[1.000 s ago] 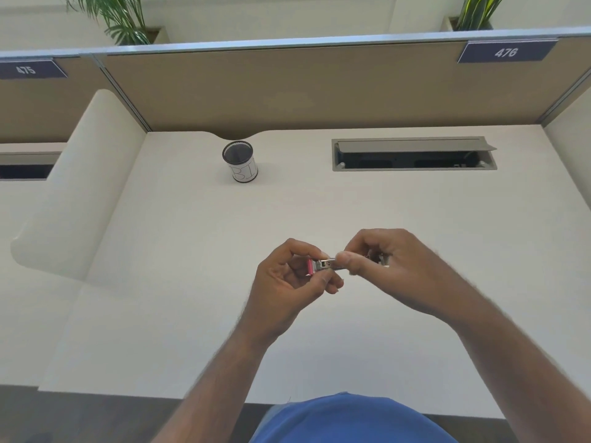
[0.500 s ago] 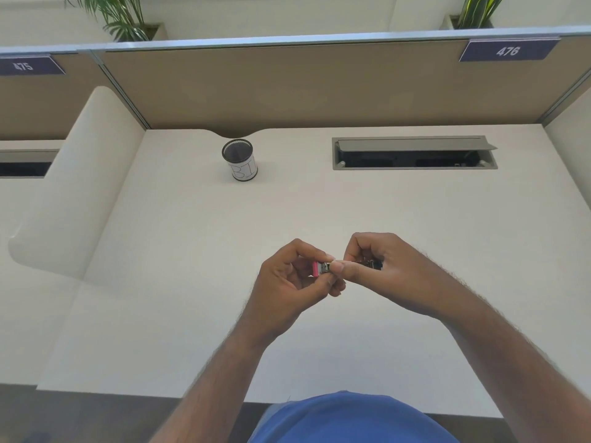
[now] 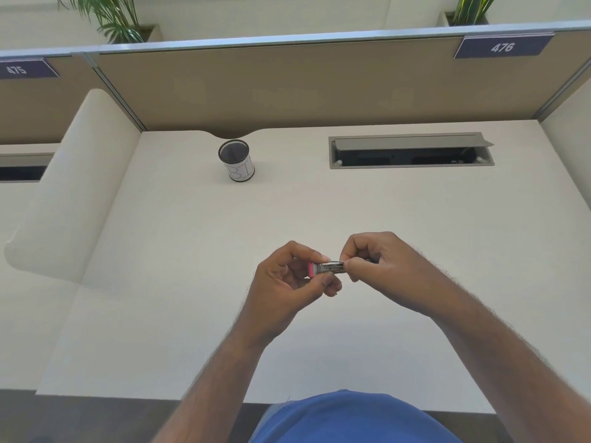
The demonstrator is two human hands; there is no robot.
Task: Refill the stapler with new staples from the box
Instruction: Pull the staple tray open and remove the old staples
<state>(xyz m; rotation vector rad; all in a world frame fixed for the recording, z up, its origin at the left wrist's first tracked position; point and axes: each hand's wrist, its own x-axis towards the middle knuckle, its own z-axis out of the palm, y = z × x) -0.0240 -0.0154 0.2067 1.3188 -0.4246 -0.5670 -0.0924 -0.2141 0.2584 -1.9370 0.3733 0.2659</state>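
Both hands meet over the middle of the desk (image 3: 415, 238), and from the head view I read it this way: my left hand (image 3: 287, 282) is curled shut around the small stapler (image 3: 327, 268), thumb under and fingers over, so its pink end and bare metal channel face up toward the camera. My right hand (image 3: 380, 263) is pinched closed at the stapler's other end, fingertips bunched on something too small to make out; I judge it is a strip of staples or the magazine's pusher, but I cannot tell which. Holding the stapler in the air, clear of the desk, probably keeps the channel steady for loading. No staple box shows anywhere in view. A mesh pen cup (image 3: 236, 161) and an open cable tray (image 3: 411, 151) sit well apart at the back, so nothing crowds the hands.
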